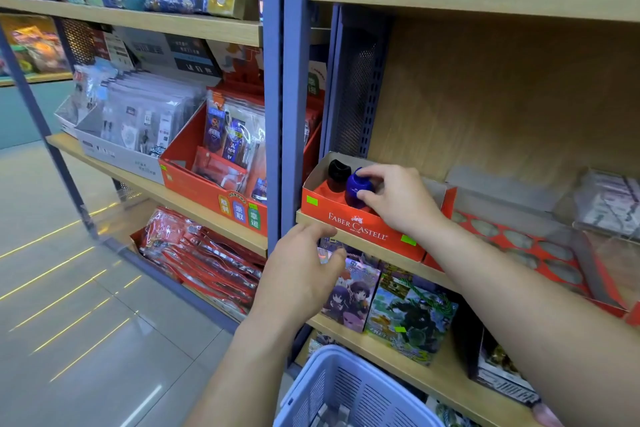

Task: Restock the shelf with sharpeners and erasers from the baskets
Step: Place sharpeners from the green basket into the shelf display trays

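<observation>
Pinching blue sharpener w/ rt hand, thumb + fingertips narrow round it, low inside red display box at left end of shelf, touching or just beside black sharpener, can't tell which. Could tip the black one, or leave the blue on its side, if let go before base sits flat. Keeping lt hand at shelf lip, fingers loosely curved + empty: an upward bump there could shift box toward edge, w/ basket below.
</observation>
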